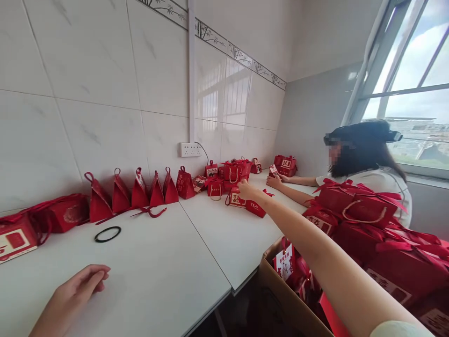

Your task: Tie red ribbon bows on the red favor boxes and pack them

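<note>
My left hand [79, 288] hovers over the near left of the white table [150, 267], fingers curled together and nothing visible in them. Beyond it lies a black hair tie [105, 240]. Stretched far across the table, my right hand [249, 190] has its fingers closed at the upper edge of a small red gift box [236, 198] with a cream panel. The fingertips are small and partly hidden. Just below that hand sits another red box [256, 208]. Behind stands a larger red box [232, 174] with a rope handle.
Several pointed red boxes [122, 196] line the tiled wall, near a loose red ribbon [152, 213]. A cardboard carton [280, 290] full of red boxes is below my right arm. Stacked red boxes [365, 203] rise at right. A co-worker's hands [275, 180] hold a small box.
</note>
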{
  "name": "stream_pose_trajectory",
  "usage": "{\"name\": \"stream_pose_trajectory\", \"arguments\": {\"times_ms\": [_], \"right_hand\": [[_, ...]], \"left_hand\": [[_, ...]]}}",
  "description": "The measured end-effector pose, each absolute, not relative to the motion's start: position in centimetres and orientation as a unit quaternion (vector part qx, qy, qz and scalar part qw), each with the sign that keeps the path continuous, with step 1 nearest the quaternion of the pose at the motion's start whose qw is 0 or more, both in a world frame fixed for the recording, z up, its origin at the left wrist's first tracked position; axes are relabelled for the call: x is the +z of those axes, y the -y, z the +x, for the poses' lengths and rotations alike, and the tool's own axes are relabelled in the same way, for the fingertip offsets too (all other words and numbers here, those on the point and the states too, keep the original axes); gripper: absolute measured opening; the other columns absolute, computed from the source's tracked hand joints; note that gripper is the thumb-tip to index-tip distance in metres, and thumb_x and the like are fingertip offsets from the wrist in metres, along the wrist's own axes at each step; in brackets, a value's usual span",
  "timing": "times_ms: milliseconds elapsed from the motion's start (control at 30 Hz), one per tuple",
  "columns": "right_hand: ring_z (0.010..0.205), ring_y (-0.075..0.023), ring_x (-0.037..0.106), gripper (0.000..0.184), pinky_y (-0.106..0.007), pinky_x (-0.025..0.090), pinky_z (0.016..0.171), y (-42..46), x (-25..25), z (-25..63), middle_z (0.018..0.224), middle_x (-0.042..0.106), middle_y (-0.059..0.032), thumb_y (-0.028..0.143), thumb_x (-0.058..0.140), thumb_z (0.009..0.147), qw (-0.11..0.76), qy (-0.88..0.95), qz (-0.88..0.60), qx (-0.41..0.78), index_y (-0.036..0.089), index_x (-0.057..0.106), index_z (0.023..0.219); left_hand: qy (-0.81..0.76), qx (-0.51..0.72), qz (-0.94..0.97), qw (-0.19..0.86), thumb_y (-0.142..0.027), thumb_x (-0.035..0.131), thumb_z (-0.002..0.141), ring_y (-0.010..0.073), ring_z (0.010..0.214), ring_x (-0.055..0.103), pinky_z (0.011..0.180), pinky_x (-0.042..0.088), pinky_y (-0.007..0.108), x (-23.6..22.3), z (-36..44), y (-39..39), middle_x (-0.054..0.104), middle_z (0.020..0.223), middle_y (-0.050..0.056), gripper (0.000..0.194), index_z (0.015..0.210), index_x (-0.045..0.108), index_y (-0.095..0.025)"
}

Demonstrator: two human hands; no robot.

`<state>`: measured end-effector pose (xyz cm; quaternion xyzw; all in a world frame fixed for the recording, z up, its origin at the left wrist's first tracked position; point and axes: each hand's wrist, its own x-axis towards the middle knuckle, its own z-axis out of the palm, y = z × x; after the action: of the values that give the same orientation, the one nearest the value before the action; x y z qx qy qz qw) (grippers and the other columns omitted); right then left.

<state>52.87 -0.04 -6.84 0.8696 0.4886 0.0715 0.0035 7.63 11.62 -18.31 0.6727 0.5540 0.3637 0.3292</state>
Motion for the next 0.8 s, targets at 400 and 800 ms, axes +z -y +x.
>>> {"name": "stream_pose_trajectory", "arguments": {"times_ms": [400, 800], "right_hand": [[0.121, -0.0397, 0.045, 0.090, -0.050, 0.041, 0.093, -3.9, -8.8, 58.2, 0.130, 0.047, -0.0242, 0.043, 0.081, 0.059, -0.020, -0.435, 0.899, -0.053, 0.012, 0.041, 0.134], [0.102, -0.0322, 0.057, 0.102, -0.044, 0.050, 0.081, -6.1, -6.1, 43.4, 0.128, 0.047, -0.0132, 0.044, 0.084, 0.047, -0.022, -0.643, 0.760, -0.095, 0.027, 0.040, 0.138]], "left_hand": [[-0.552, 0.342, 0.668, 0.363, -0.052, 0.049, 0.060, 0.0221, 0.059, 0.058, 0.060, 0.045, 0.032, -17.5, 8.2, -10.6, 0.057, 0.054, 0.001, 0.033, 0.067, 0.058, -0.022], [-0.516, 0.362, 0.665, 0.401, -0.046, 0.052, 0.060, 0.0176, 0.059, 0.058, 0.059, 0.045, 0.029, -17.2, 8.4, -10.0, 0.060, 0.063, 0.001, 0.029, 0.068, 0.060, -0.019]]}}
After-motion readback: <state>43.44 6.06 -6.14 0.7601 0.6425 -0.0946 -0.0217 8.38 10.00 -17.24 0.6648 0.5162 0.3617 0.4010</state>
